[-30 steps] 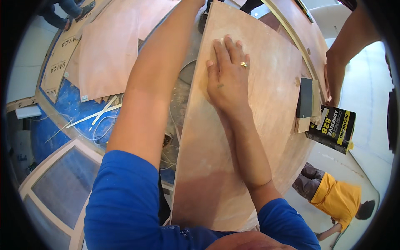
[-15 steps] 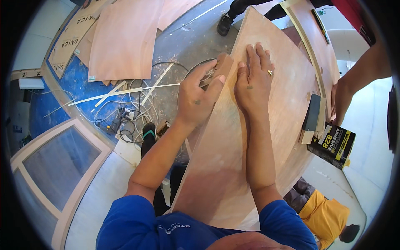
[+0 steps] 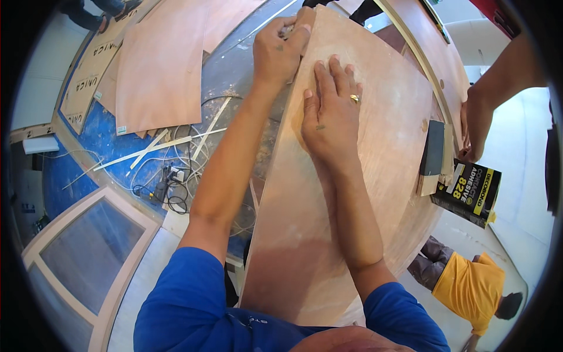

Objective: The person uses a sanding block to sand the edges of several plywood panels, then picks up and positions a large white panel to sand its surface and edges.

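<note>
Brown block (image 3: 307,19), gripped in left hand (image 3: 278,57), keep square against panel (image 3: 390,152) edge, upper centre. Press open right hand (image 3: 333,120) flat.

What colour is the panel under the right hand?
The panel is pinkish tan, clearest in the head view.
</note>
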`<state>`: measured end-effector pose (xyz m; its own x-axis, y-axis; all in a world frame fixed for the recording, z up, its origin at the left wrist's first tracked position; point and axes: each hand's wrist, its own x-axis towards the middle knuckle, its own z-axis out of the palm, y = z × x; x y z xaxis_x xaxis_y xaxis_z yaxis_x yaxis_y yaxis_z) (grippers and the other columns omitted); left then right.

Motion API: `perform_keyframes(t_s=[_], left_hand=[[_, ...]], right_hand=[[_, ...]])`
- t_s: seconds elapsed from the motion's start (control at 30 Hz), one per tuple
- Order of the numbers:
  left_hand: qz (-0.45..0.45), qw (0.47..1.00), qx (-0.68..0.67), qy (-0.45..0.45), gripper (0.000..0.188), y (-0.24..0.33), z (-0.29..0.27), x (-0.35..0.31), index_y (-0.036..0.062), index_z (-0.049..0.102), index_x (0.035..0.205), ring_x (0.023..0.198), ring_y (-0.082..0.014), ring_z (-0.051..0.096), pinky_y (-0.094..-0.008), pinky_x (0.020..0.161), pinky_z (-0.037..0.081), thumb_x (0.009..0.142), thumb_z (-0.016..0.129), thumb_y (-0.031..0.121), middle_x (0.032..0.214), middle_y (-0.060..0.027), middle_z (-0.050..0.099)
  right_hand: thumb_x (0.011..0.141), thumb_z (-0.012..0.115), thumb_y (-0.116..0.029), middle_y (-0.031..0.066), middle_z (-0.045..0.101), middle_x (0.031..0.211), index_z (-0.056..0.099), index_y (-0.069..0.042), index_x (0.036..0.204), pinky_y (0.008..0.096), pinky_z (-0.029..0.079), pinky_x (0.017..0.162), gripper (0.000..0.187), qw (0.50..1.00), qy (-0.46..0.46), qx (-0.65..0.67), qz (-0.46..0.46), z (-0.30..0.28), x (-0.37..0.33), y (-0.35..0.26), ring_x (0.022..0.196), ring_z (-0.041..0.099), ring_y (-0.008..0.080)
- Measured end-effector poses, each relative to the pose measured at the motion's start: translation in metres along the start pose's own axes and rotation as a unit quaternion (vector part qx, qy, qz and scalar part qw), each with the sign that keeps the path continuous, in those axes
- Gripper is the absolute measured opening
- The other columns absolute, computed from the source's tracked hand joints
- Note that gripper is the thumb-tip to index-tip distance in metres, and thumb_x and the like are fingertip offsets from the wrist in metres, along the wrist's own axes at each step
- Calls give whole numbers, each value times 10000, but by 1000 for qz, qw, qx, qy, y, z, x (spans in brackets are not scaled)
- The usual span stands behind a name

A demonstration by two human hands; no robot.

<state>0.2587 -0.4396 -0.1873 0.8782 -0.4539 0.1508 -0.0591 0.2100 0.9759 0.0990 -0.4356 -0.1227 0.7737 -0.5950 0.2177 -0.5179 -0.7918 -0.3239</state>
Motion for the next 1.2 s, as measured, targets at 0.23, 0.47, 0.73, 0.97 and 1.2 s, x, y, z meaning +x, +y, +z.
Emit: perform_keyframes(t_s=[0.23, 0.47, 0.73, 0.97, 1.2], left_hand=[[88, 992, 89, 26, 451, -18, 55, 97, -18, 701, 804, 610, -277, 665, -458, 614, 512, 957, 629, 401, 724, -185, 711], [-114, 988, -93, -42, 376, -9, 27, 131, 120, 576, 658, 462, -126, 449, -326, 443, 338, 961, 621, 337, 579, -11, 533], [-154, 987, -15, -43, 462, 22, -71, -75, -29, 694, 1249, 758, -150, 655, -298, 670, 533, 939, 717, 312, 927, -86, 710], [-54, 997, 47, -12, 469, 48, -62, -114, -55, 667, 1294, 973, -188, 704, -311, 870, 548, 936, 722, 242, 1103, -187, 749], [-31, 998, 58, -2, 460, 34, -45, -86, -74, 682, 1240, 959, -202, 709, -331, 871, 549, 909, 731, 243, 1088, -195, 750]], right_hand=[[995, 540, -221, 237, 376, 1607, 502, -35, 1487, 615, 154, 1242, 527, 1000, -1, 7, 8, -2, 1, 3, 1517, 269, 473], [996, 542, -231, 201, 359, 1626, 495, -65, 1490, 597, 152, 1245, 523, 999, -17, -2, 29, 0, 2, 2, 1531, 256, 438], [1007, 540, -234, 183, 359, 1632, 495, -68, 1496, 581, 142, 1253, 518, 1000, -9, -10, 14, 2, -1, 1, 1536, 260, 418], [1017, 540, -229, 187, 377, 1620, 513, -61, 1482, 577, 150, 1252, 496, 1000, -5, 6, 8, 0, -1, 2, 1529, 281, 422], [1008, 549, -222, 209, 386, 1609, 510, -51, 1483, 585, 152, 1249, 506, 1000, 0, 1, -1, 4, -2, 5, 1520, 280, 450]])
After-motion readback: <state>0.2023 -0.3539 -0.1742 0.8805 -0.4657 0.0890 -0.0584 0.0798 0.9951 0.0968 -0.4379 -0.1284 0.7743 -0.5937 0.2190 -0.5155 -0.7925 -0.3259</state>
